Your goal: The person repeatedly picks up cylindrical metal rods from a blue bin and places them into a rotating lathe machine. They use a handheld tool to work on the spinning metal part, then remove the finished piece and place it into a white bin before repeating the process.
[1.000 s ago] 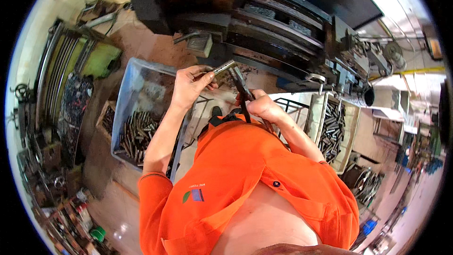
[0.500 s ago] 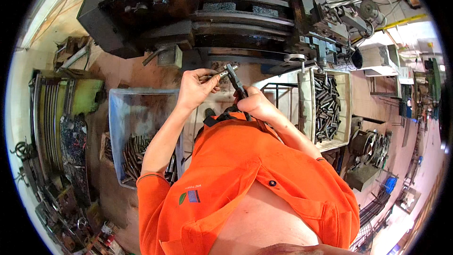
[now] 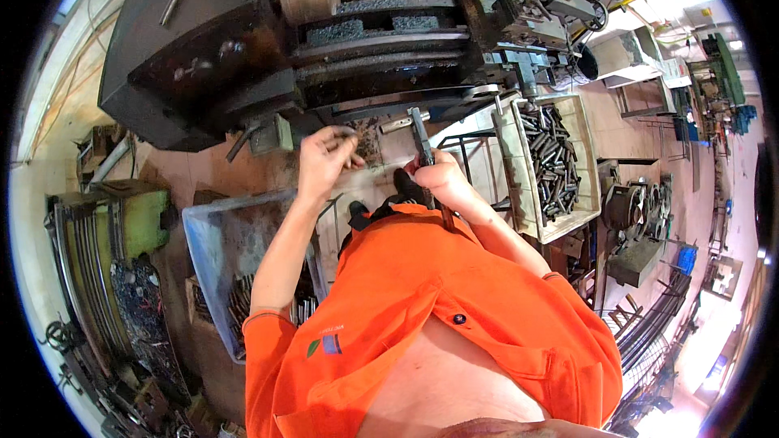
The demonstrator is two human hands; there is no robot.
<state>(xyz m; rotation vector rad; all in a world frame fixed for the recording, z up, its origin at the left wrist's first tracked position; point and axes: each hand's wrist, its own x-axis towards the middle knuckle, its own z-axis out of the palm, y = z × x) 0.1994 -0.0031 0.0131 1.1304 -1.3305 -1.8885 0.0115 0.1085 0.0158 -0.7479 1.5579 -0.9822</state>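
My right hand is closed around the lower part of a grey metal caliper that points away from me. At the caliper's far end sits a short, shiny metal pin with a small hole in its side. It lies crosswise at the jaws, apart from my left hand. My left hand is raised to the left of the pin, fingers half bent and spread, slightly blurred. No object shows in it.
A lathe spans the far side. At right, a white crate holds many metal pins; a blue-grey bin at left holds more. A green machine stands farther left. A small rod lies on the lathe's headstock.
My left hand has let go of the metal pin and drawn back to the left. The pin stays at the caliper, which has shifted slightly right. The head view has turned somewhat.
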